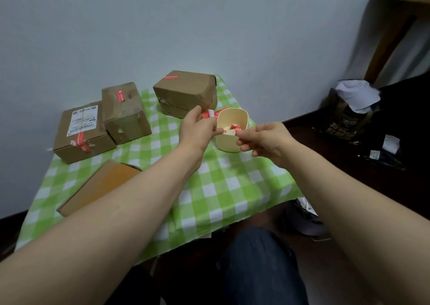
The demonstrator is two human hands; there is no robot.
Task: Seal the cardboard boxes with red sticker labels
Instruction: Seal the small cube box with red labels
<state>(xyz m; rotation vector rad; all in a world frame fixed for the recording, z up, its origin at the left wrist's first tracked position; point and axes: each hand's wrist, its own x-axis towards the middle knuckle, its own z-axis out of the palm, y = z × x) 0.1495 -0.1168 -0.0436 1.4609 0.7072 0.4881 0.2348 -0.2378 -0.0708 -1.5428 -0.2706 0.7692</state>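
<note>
The left hand point(197, 130) pinches a red sticker label point(206, 115) with a flap of white backing showing, just above the cream tub point(232, 146). The right hand point(267, 141) pinches a small red-and-white piece point(237, 130) over the tub's mouth; whether that is backing or another label is unclear. The step looks like peeling, and it goes best by holding the label at one edge, keeping the sticky face off the fingers and dropping waste in the tub. The label should then be pressed across the seam of the flat box point(100, 186), which shows no label. Three boxes point(81, 137) point(125, 113) point(186, 92) already wear red. The bench carries a green checked cloth point(221, 188) and stands against a pale wall point(209, 25), with a dark floor point(349, 183) and a bag point(344, 120) to the right.
</note>
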